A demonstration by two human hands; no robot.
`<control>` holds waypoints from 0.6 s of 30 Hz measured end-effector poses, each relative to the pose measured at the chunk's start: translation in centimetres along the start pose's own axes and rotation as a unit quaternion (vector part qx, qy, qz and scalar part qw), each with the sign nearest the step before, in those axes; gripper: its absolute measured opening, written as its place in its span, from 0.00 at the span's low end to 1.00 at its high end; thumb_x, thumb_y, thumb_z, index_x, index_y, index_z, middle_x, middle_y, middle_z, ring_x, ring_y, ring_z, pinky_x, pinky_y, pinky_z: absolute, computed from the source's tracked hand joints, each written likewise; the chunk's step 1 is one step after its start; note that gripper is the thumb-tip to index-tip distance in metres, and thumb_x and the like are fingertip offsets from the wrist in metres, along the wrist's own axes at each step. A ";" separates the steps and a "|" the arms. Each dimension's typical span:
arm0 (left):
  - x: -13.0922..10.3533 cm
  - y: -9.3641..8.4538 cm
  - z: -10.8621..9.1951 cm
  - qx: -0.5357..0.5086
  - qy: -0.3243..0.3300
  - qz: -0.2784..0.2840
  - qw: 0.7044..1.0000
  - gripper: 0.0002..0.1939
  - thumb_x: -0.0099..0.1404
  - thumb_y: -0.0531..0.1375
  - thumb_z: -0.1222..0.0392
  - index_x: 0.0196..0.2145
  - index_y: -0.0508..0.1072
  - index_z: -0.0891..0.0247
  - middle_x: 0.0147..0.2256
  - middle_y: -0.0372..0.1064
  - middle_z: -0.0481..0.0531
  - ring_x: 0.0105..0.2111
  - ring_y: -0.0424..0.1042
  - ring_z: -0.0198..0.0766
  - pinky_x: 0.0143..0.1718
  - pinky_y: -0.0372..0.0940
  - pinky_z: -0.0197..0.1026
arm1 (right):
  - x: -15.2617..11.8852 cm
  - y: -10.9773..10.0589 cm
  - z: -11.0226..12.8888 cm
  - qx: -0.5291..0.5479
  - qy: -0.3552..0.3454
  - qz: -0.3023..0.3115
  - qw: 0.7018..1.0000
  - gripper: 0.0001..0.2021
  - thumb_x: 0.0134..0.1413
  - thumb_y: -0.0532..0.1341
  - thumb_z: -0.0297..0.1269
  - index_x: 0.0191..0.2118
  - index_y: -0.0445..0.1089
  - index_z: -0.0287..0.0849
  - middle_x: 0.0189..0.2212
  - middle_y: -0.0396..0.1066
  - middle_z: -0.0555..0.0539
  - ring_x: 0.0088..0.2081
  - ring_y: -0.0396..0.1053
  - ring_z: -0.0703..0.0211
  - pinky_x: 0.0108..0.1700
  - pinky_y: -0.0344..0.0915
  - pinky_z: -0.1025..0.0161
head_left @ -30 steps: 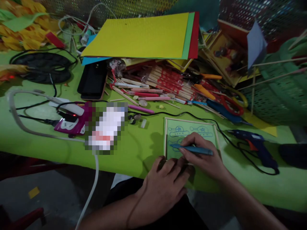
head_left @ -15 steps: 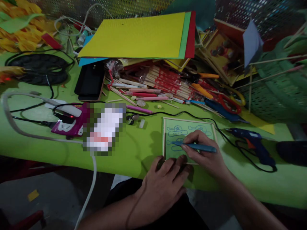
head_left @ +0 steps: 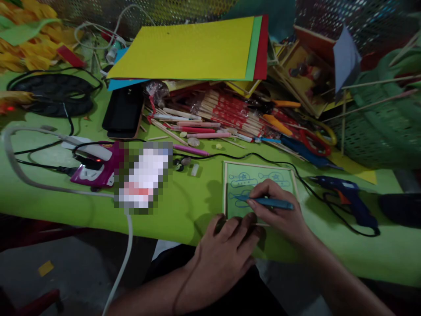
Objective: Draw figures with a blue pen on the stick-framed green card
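A green card (head_left: 259, 169) edged with thin wooden sticks lies on the table, with small blue drawings of tanks on it. My right hand (head_left: 279, 208) grips a blue pen (head_left: 274, 203), its tip on the lower left drawing. Fingers spread a little, my left hand (head_left: 226, 245) lies palm down over the card's lower left edge and holds nothing. Part of the card is hidden under both hands.
To the right lies a blue glue gun (head_left: 345, 193) with its black cable. A lit phone (head_left: 146, 175) and a purple power strip (head_left: 98, 169) are on the left. Behind are coloured sheets (head_left: 187, 48), pens, stick bundles (head_left: 226, 109) and red-handled scissors (head_left: 314, 142).
The blue pen and my right hand have shifted very slightly to the left over the card. My left hand stays in place.
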State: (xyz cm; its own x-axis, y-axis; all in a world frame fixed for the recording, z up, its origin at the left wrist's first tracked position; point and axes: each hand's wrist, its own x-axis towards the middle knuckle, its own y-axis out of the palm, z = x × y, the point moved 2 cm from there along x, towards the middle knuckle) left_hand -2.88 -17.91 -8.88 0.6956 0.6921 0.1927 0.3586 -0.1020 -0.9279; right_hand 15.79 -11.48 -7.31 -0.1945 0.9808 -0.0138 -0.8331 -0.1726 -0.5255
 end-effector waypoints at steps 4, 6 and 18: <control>0.0 0.0 0.0 -0.001 -0.002 0.001 1.000 0.24 0.75 0.55 0.46 0.65 0.65 0.53 0.67 0.62 0.44 0.58 0.60 0.41 0.60 0.52 0.51 | 0.1 0.0 0.1 0.000 -0.001 -0.009 1.000 0.05 0.62 0.65 0.37 0.38 0.68 0.46 0.28 0.71 0.53 0.27 0.69 0.62 0.30 0.65 0.66; -0.1 0.0 -0.1 0.000 -0.003 -0.002 1.000 0.24 0.76 0.55 0.47 0.65 0.65 0.53 0.67 0.62 0.44 0.58 0.60 0.41 0.61 0.52 0.51 | 0.1 0.0 0.2 -0.001 -0.007 -0.007 1.000 0.05 0.62 0.65 0.36 0.37 0.68 0.46 0.28 0.71 0.53 0.27 0.69 0.62 0.30 0.65 0.66; 0.0 0.0 0.1 0.007 0.000 0.003 1.000 0.24 0.76 0.53 0.47 0.66 0.64 0.52 0.68 0.61 0.44 0.58 0.60 0.41 0.60 0.52 0.50 | 0.0 -0.4 0.3 0.008 -0.009 -0.033 0.999 0.05 0.61 0.66 0.37 0.36 0.69 0.47 0.29 0.71 0.52 0.29 0.68 0.60 0.30 0.64 0.65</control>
State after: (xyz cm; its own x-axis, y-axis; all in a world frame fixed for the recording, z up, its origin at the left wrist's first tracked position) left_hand -2.88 -17.85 -8.90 0.6972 0.6918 0.1879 0.3465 -0.0958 -0.9331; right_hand 15.96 -11.39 -6.89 -0.1481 0.9883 0.0361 -0.8526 -0.1091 -0.5111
